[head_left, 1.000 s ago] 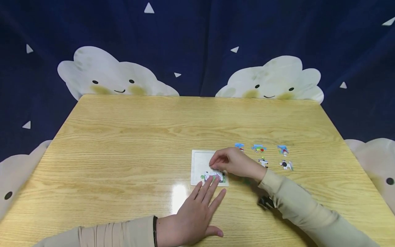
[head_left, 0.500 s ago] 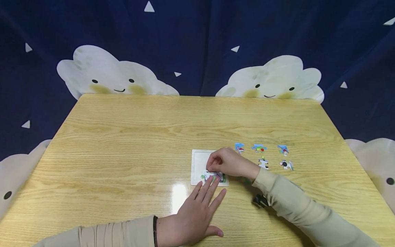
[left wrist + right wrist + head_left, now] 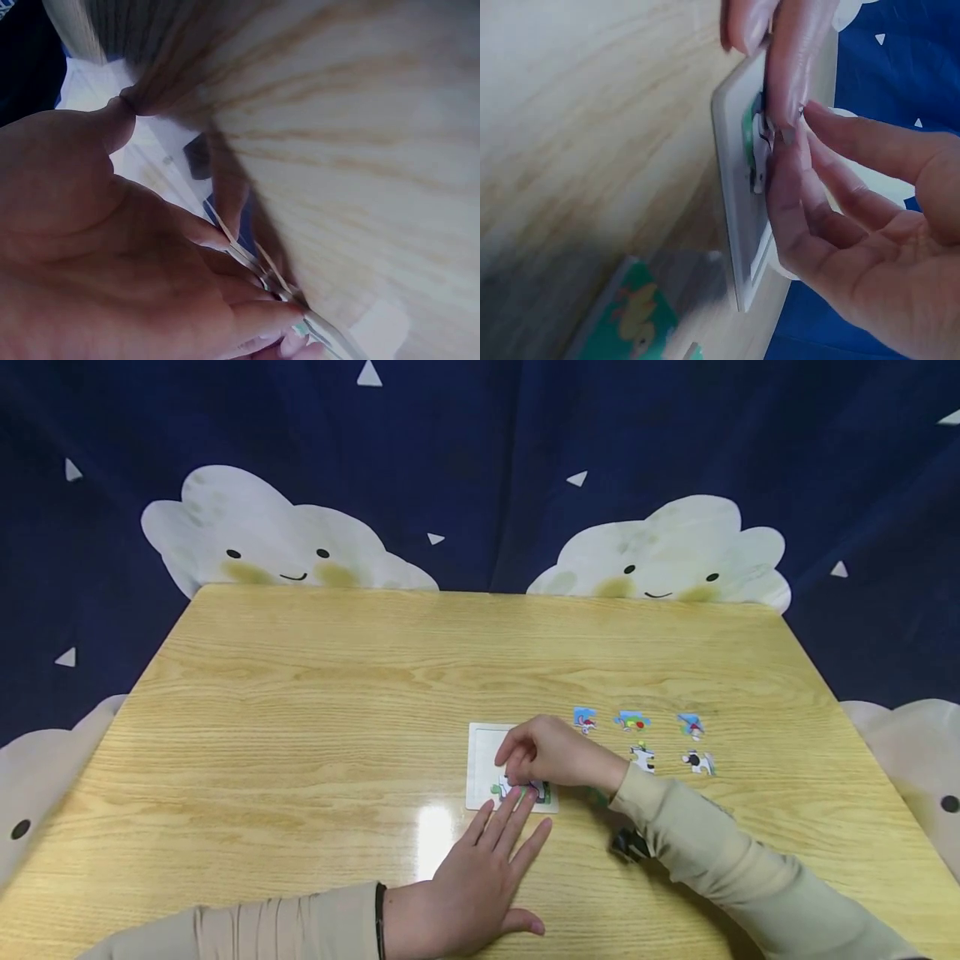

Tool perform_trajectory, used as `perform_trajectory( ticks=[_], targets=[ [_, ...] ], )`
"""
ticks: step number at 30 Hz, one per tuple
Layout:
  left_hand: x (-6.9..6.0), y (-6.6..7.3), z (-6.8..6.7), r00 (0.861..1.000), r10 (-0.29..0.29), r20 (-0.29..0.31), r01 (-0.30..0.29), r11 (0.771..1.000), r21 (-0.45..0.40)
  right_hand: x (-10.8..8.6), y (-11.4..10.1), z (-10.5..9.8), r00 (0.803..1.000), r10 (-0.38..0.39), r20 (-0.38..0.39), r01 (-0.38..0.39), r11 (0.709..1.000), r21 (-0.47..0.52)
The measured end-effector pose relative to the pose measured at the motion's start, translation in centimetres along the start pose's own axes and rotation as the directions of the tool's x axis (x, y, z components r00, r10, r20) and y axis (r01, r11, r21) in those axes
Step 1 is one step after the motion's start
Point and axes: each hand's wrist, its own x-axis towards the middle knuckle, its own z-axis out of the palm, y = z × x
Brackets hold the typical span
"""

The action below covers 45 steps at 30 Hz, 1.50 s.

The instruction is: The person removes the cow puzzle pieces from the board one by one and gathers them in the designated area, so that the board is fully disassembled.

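A white puzzle tray lies on the table, with joined puzzle pieces in its lower part. My left hand comes from below, its straight fingertips resting on those pieces. Above them, my right hand bends thumb and fingers together over the tray. Between its fingertips it pinches a puzzle piece, mostly hidden; only a small edge shows in the right wrist view. There the tray's rim and a green and white piece appear beside the fingers of both hands.
Several loose puzzle pieces lie right of the tray, among them a blue one, a white one and a black-and-white one. A green piece with a yellow figure lies near the right wrist. Behind the table hangs a dark blue curtain.
My right hand has moved slightly left and its fingers have shifted over the joined pieces. The left hand stays on the tray. The view has tilted a little.
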Motion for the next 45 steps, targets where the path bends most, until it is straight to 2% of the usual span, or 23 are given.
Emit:
perform_trajectory(
  ticks=[7,10,14,18,23,29,35,40,45],
  targets=[
    [-0.1,0.1,0.1,1.000,0.006,-0.023,-0.006,1.000,0.011,-0.2,0.0,0.1,0.999,-0.037,0.006,0.037,0.999,0.024],
    [-0.1,0.2,0.1,1.000,0.008,-0.013,-0.008,1.000,0.009,-0.4,0.0,0.0,0.998,-0.055,0.013,0.055,0.998,0.036],
    [0.0,0.3,0.0,1.000,0.006,0.014,-0.006,1.000,0.003,-0.7,-0.1,-0.4,0.996,-0.080,-0.027,0.081,0.996,0.044],
    [0.0,0.3,0.0,1.000,0.002,0.022,-0.002,1.000,-0.004,-1.0,-0.1,-1.3,0.994,-0.082,-0.068,0.084,0.996,0.040],
    [0.0,0.4,0.1,1.000,0.003,-0.006,-0.003,1.000,0.013,-2.0,0.6,-2.2,0.996,-0.051,-0.077,0.054,0.998,0.038],
    [0.0,0.4,0.1,1.000,0.009,-0.028,-0.008,0.999,0.034,-4.4,2.7,-3.5,0.993,0.019,-0.120,-0.010,0.997,0.078],
    [0.2,0.4,0.1,1.000,0.015,-0.018,-0.015,1.000,0.017,-8.3,5.4,-4.8,0.985,0.083,-0.152,-0.074,0.995,0.062],
    [0.1,0.4,0.2,0.999,0.008,-0.032,-0.007,0.999,0.031,-11.5,7.2,-5.6,0.978,0.073,-0.198,-0.074,0.997,0.005],
    [0.1,0.3,0.3,0.999,0.002,-0.032,-0.002,1.000,0.021,-13.2,8.4,-5.3,0.968,0.032,-0.249,-0.054,0.995,-0.085]
  ],
)
